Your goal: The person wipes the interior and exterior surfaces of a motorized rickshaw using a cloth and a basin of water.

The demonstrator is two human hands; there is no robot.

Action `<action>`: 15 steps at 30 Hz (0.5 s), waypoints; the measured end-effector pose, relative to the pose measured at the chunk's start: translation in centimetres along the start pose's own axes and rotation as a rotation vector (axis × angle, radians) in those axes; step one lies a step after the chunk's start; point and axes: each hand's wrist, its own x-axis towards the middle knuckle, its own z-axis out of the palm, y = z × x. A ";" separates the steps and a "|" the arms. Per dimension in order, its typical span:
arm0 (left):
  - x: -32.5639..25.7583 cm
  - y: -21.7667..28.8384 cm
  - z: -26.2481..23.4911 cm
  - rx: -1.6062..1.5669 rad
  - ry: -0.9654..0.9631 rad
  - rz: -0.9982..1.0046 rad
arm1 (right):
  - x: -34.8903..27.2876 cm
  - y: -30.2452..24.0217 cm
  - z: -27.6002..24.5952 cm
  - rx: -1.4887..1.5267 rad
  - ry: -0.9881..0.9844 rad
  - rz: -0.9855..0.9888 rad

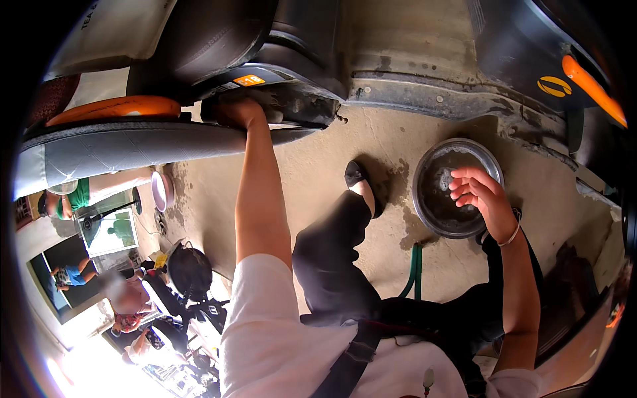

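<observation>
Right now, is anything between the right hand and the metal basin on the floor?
Nothing visible. The right hand hangs directly over the metal basin, fingers spread above the soapy water inside. The green hose lies beside the basin, out of the way. The left hand is up on the vehicle's underside.

Dull wet metal basin (458, 189) — rough stained concrete floor (312, 172) — glossy black tyre (133, 142).

1. The left arm stretches far forward, nearly straight, bare from a short white sleeve; the left hand (237, 113) is curled shut at its far end.
2. The right hand (479, 192) hangs open at right, fingers loosely spread, wrist bent.
</observation>
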 end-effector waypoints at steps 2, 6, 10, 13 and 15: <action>-0.3 -1.0 1.2 -0.344 0.298 -0.157 | -0.1 0.3 0.5 0.000 -0.004 0.009; -3.7 0.8 1.9 -0.485 0.315 -0.087 | -0.9 1.0 0.3 0.010 0.001 0.042; -9.9 6.8 1.0 -0.942 -0.055 -0.151 | -1.1 2.0 -0.5 -0.010 0.040 0.082; -16.2 9.3 3.1 -0.341 -0.272 0.341 | -1.4 2.5 -0.6 -0.039 0.051 0.102; -20.3 7.5 6.8 -0.198 -0.275 0.466 | -0.9 1.9 0.3 -0.032 -0.003 0.076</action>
